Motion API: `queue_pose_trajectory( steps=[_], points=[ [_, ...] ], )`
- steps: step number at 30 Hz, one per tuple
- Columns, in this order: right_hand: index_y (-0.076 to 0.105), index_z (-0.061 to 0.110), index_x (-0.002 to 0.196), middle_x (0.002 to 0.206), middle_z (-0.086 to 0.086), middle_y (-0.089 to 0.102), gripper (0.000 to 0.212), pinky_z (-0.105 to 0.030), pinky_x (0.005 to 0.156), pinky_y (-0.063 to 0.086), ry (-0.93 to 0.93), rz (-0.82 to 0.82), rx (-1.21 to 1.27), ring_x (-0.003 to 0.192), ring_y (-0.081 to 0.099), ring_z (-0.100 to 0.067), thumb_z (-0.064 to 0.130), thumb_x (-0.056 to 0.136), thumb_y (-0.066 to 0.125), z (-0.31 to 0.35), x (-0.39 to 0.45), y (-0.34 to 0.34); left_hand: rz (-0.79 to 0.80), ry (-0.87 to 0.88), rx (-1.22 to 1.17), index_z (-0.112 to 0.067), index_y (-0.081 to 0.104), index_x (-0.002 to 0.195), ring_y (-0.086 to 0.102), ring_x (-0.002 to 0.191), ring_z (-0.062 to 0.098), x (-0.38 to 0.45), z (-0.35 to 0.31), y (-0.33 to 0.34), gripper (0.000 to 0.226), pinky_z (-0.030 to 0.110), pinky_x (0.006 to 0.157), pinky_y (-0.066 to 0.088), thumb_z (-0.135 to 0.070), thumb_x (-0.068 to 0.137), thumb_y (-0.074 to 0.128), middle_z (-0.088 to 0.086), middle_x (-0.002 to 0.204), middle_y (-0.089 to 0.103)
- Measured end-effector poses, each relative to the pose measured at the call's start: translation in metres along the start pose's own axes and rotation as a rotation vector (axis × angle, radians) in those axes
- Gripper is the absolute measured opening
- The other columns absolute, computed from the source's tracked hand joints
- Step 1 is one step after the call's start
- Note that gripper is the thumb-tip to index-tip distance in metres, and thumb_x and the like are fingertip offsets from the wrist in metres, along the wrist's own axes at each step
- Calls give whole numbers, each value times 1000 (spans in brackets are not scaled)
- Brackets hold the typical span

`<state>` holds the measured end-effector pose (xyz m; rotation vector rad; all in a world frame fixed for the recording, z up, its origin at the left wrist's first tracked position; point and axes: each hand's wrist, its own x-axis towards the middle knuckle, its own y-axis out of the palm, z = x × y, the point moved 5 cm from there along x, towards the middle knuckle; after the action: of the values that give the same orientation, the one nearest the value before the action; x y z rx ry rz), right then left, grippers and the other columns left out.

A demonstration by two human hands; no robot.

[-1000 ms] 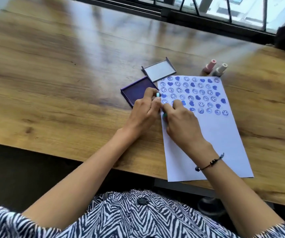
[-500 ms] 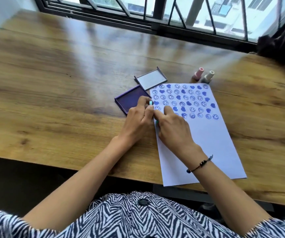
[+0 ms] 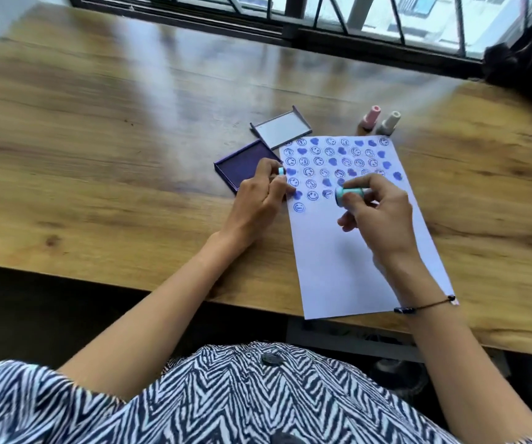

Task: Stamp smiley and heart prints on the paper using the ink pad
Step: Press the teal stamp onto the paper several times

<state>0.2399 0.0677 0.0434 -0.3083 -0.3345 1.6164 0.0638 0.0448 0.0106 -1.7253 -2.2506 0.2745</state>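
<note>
We see a glossy brown wood-grain table (image 3: 104,129) filling most of the frame. Along the upper edge runs a dark-framed barred window (image 3: 347,20), admitting daylight that reflects on the tabletop. A dark floor (image 3: 34,312) lies lower left.

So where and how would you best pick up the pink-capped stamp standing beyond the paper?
Pinch the pink-capped stamp by its slim upper barrel, coming from above and from its left. It stands upright, so the top is free, while the white-capped stamp stands close on its right and the paper edge lies just in front.
</note>
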Motion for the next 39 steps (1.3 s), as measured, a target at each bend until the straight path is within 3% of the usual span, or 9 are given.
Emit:
queue_pose_trajectory(
  steps=[4, 8, 13, 17, 24, 27, 30, 39],
  points=[
    [61, 27, 72, 62, 0, 58, 26, -32, 54, 54, 60, 48, 93, 42, 59, -10, 3, 81, 56, -10, -11, 11, 16, 40, 48, -9, 48, 104, 55, 56, -6, -3, -4, -3, 18, 28, 65, 45, -20, 91, 43, 11, 92, 71],
    [62, 21, 77, 67, -1, 60, 20, -29, 54, 55, 78, 59, 141, 46, 60, -12, 3, 82, 57, -10, -12, 15, -7, 50, 46, -9, 52, 105, 58, 65, 27, -6, -8, -8, 21, 40, 72, 49, -20, 88, 50, 17, 83, 67],
    [62, 17, 82, 68, 0, 60, 16, -28, 55, 56, 69, 59, 140, 49, 60, -15, 2, 83, 55, -7, -9, 17, -9, 38, 31, -10, 55, 103, 59, 69, 27, -6, -7, -10, 17, 37, 70, 49, -17, 88, 53, 9, 80, 62],
    [62, 17, 82, 69, 1, 61, 16, -26, 54, 56, 69, 66, 149, 49, 60, -15, 3, 84, 56, -7, -8, 18, -7, 34, 3, -11, 55, 102, 56, 64, 16, -7, -8, -10, 16, 32, 68, 48, -17, 88, 52, 3, 73, 60],
    [63, 20, 83, 68, 4, 62, 15, -27, 54, 57, 0, 85, 180, 48, 61, -11, 6, 85, 57, 1, -7, 20, 65, -1, -127, -10, 59, 102, 52, 69, 18, -7, -6, -4, 16, 35, 69, 46, -13, 86, 57, 7, 78, 59],
    [61, 25, 81, 68, 6, 62, 18, -27, 55, 57, -71, 78, 155, 48, 61, -9, 8, 86, 58, 9, -7, 19, 147, -1, -217, -15, 60, 99, 56, 72, 11, -9, -8, 5, 14, 28, 71, 50, -12, 85, 58, 3, 84, 62],
    [61, 16, 90, 71, 3, 62, 8, -26, 55, 57, -118, 62, 88, 50, 61, -10, 10, 87, 57, 14, -6, 17, 182, 7, -254, -20, 60, 97, 59, 68, 3, -7, -10, 13, 15, 18, 63, 52, -13, 84, 59, -5, 80, 63],
    [61, 12, 94, 75, -2, 63, 8, -23, 55, 55, -169, 22, 8, 53, 62, -10, 12, 87, 57, 15, -2, 5, 265, 81, -215, -25, 63, 92, 61, 69, 10, 6, -27, 27, 15, 24, 65, 54, -13, 82, 60, 0, 77, 64]
  ],
)
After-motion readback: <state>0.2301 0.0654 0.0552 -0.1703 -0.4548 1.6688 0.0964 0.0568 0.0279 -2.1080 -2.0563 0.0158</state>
